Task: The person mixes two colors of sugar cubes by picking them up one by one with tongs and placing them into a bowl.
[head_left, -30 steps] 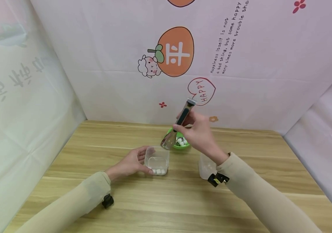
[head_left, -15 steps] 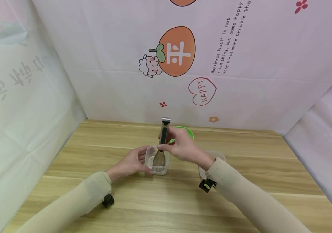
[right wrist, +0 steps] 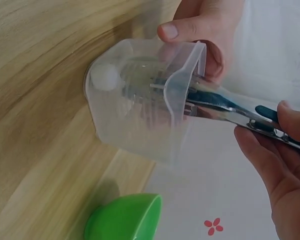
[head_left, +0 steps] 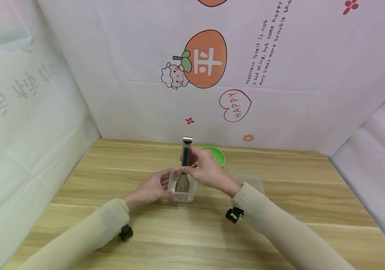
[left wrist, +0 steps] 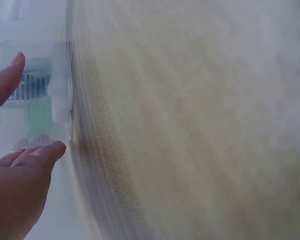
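My left hand (head_left: 152, 188) holds a clear plastic container (head_left: 190, 197) standing on the table, thumb and fingers at its sides. In my right hand (head_left: 208, 171) are metal tongs (head_left: 186, 154) with dark handle grips, pinched between thumb and fingers. The slotted heads of the tongs reach down inside the container. Through its wall in the right wrist view, a white lump (right wrist: 105, 77) shows at the bottom beside the tongs. Whether the tongs grip anything is blurred by the plastic. Just behind my right hand sits a green bowl (head_left: 217, 153), partly covered by that hand.
A second clear container (head_left: 253, 181) stands to the right, partly hidden by my right sleeve. The wooden table (head_left: 138, 228) meets a printed white cloth wall (head_left: 138, 112) at the back, with cloth on both sides too.
My right hand has brought the tongs from beside the green bowl left and down into the container, then slightly further left. My left hand has stayed on the container.
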{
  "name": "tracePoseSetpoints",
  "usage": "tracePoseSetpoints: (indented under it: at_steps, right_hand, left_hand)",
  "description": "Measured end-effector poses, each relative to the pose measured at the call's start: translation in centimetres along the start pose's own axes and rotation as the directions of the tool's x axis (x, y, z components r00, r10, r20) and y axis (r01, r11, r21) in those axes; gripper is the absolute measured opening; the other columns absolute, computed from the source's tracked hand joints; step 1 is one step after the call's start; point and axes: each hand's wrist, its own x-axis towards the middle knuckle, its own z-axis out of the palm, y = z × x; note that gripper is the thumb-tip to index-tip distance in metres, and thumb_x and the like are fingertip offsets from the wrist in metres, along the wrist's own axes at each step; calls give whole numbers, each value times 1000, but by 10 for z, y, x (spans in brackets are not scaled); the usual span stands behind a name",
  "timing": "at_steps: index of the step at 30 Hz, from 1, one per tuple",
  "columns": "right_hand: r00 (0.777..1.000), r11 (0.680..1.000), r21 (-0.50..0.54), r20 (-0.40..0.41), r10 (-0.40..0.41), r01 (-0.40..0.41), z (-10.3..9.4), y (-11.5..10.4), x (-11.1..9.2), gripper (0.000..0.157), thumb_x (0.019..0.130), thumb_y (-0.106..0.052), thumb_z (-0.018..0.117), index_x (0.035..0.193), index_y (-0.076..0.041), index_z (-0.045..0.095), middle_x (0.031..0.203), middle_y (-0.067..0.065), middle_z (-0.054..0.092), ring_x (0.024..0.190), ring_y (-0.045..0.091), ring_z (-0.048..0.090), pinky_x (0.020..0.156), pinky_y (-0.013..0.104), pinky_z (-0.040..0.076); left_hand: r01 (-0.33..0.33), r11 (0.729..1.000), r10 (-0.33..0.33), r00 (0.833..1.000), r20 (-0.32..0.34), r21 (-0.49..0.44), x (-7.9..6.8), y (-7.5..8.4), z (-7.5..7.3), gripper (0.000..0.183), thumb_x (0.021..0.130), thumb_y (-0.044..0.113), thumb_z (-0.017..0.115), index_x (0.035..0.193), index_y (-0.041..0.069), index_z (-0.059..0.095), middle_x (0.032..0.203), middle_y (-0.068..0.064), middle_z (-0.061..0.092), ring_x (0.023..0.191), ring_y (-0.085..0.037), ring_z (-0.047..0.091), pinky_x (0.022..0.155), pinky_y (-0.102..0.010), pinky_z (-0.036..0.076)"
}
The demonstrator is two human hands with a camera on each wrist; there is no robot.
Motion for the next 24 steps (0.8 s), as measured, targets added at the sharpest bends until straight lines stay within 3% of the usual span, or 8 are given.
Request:
tracePoseSetpoints:
  at_steps: [8,24]
  right_hand:
    - [993,1000,-17,-122,6,-8,-8,12,-1,21,87,3,84,99,-5,68,85,0,72,73,14,70,63,33,62]
    - [997,996,-60,-52,56,-59,-10,9,-7,23,88,-4,86,99,-9,67,87,-3,71,76,12,68,65,31,61]
  left_hand:
    - [2,1000,-2,1000,-9,19,0,-2,-1,99,81,0,89,160,-8,30,161,-26,41,146,-42,43,120,-49,40]
    - [17,1000,-16,1000,-12,22,0,1,0,99,81,2,90,160,-6,32,162,-23,41,148,-41,41,121,-49,38]
